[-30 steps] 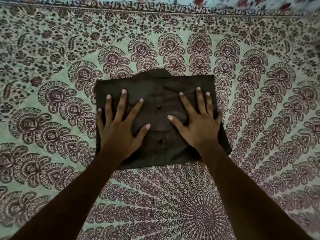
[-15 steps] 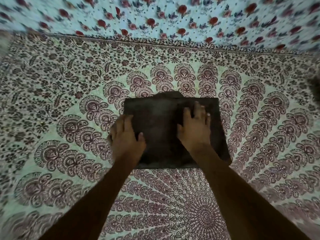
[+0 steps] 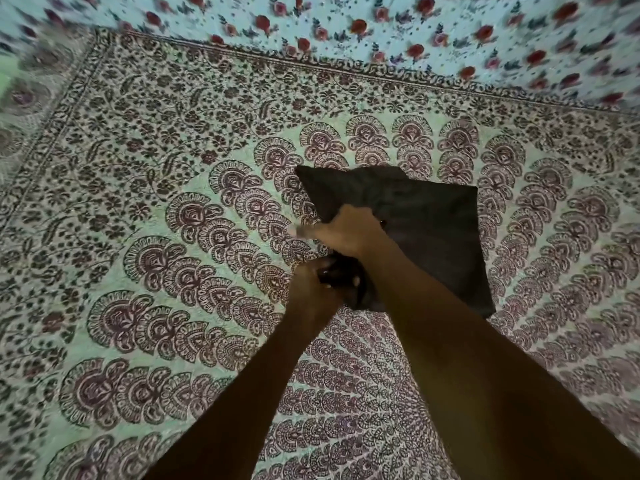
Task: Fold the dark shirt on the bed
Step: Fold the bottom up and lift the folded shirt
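- The patterned bedspread [image 3: 156, 237] spreads out left of both hands and under them.
- The left hand [image 3: 313, 285], nearer the person, has its fingers curled round the near left corner of the dark shirt [image 3: 433, 237].
- The right hand [image 3: 349, 233], just beyond the left, grips the shirt's left edge; its fingers are blurred.
- The folded shirt lies on the bed, stretching right of both hands.
- A floral sheet [image 3: 381, 29] lies well beyond the hands.

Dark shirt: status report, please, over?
Fingers of left hand and right hand grip dark shirt at its left edge. Folded square on patterned bedspread. Nothing in the way.
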Demonstrator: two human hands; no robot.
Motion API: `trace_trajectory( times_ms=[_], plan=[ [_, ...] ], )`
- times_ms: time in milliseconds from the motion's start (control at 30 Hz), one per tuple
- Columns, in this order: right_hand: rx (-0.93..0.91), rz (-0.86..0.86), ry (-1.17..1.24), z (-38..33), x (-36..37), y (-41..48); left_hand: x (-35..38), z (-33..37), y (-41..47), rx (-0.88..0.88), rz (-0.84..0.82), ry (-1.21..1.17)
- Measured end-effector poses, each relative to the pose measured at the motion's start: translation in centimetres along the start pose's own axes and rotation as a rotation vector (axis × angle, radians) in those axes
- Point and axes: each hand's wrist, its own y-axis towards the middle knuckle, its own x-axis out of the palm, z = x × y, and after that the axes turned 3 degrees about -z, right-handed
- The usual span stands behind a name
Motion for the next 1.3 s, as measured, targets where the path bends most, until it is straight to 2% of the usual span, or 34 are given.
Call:
trace_trajectory(
  times_ms=[100, 167, 233, 300, 400, 500, 600, 733, 867, 1000, 1100, 1200, 1300],
  plan=[
    [0.001, 0.080, -0.144, 1.0, 0.1, 0.4, 0.8, 0.0, -0.8, 0.098, -0.184, 0.007],
    [0.018, 0.149, -0.063, 2.6, -0.3, 0.6, 1.1, 0.1, -1.9, 0.110, -0.245, -0.060],
    [0.060, 0.137, 0.151, 5.3, -0.9, 0.4, 1.1, 0.3, -3.3, 0.047, -0.217, -0.245],
    [0.042, 0.103, 0.337, 8.2, -1.8, -0.8, 0.7, 0.1, -4.9, -0.010, -0.121, -0.404],
    [-0.043, 0.038, 0.581, 8.2, -4.3, -7.8, -0.2, -0.9, -7.1, -0.134, -0.015, -0.440],
    [-0.151, -0.071, 0.698, 6.7, -6.8, -15.7, -0.7, -1.0, -9.2, -0.226, -0.041, -0.539],
    [-0.294, -0.136, 0.752, 4.3, -8.4, -22.4, -1.4, -0.2, -10.7, -0.349, -0.069, -0.807],
    [-0.436, -0.168, 0.824, 1.6, -8.0, -28.3, -2.3, -0.2, -12.7, -0.278, -0.101, -1.072],
    [-0.476, -0.137, 0.869, 1.4, -6.3, -30.9, -3.5, -1.2, -14.7, -0.152, -0.075, -1.234],
    [-0.411, -0.053, 0.947, 3.2, -3.3, -32.2, -6.2, -3.3, -17.2, -0.178, -0.089, -1.117],
    [-0.354, -0.029, 0.973, 4.8, -0.5, -32.8, -10.1, -4.9, -18.9, -0.232, 0.033, -0.842],
    [-0.283, -0.065, 0.965, 5.7, 3.1, -33.2, -14.7, -7.5, -20.7, -0.167, 0.143, -0.528],
    [-0.197, -0.099, 1.020, 5.2, 8.0, -33.9, -18.7, -9.5, -23.2, -0.076, 0.160, -0.385]
  ],
)
